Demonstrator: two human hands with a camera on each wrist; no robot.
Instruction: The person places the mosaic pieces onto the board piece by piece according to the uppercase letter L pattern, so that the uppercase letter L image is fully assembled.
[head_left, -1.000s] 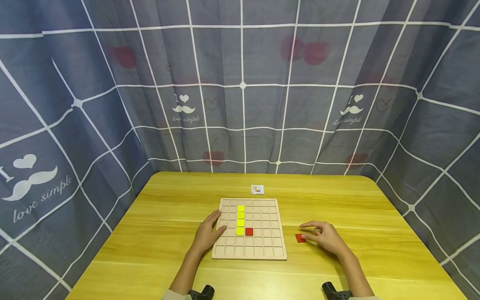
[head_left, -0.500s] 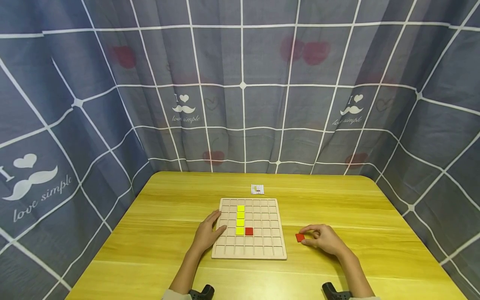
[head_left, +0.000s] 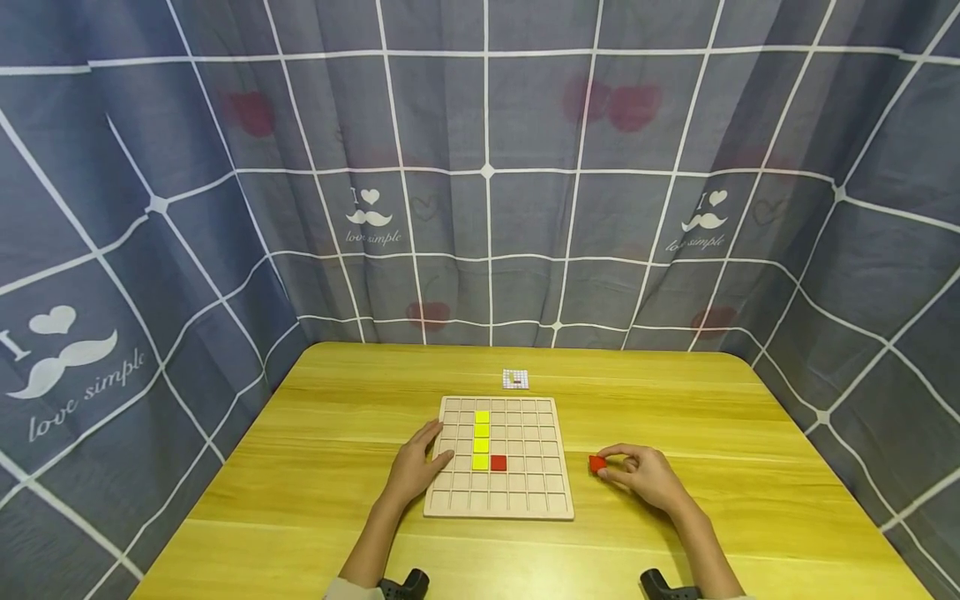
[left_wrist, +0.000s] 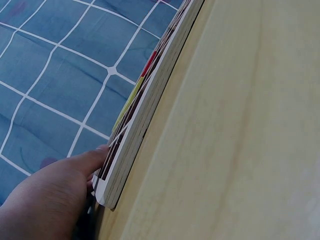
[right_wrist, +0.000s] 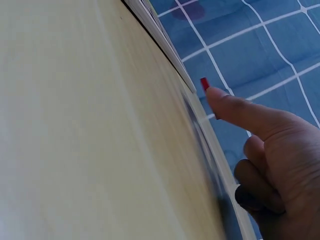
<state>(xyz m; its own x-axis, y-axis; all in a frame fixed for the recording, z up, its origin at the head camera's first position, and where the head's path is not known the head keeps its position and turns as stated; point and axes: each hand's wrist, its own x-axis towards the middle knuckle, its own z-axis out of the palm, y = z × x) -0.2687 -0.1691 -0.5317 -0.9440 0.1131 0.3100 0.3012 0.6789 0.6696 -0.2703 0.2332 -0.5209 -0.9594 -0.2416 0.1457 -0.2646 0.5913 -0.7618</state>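
Observation:
A square wooden grid board (head_left: 528, 486) lies on the table. Several yellow tiles (head_left: 481, 446) form a column on it, and one red tile (head_left: 498, 462) sits right of the lowest. My left hand (head_left: 411, 468) rests at the board's left edge, fingers fairly straight, thumb over the rim; the left wrist view shows the thumb touching the board (left_wrist: 142, 107). Right of the board, my right hand (head_left: 651, 478) pinches another red tile (head_left: 597, 464) between thumb and fingers. In the right wrist view that tile (right_wrist: 204, 83) sticks out past the thumb, other fingers curled below.
Behind the board lies a small card (head_left: 515, 379) printed with a grid and a coloured pattern. The wooden table (head_left: 300, 500) is enclosed by a blue checked curtain (head_left: 525, 208). Dark wrist devices (head_left: 405, 585) are strapped on both wrists.
My right hand has closed its thumb and fingers on the loose red tile and lifted and tilted it, shifting slightly toward the board. The left hand and the board stay put.

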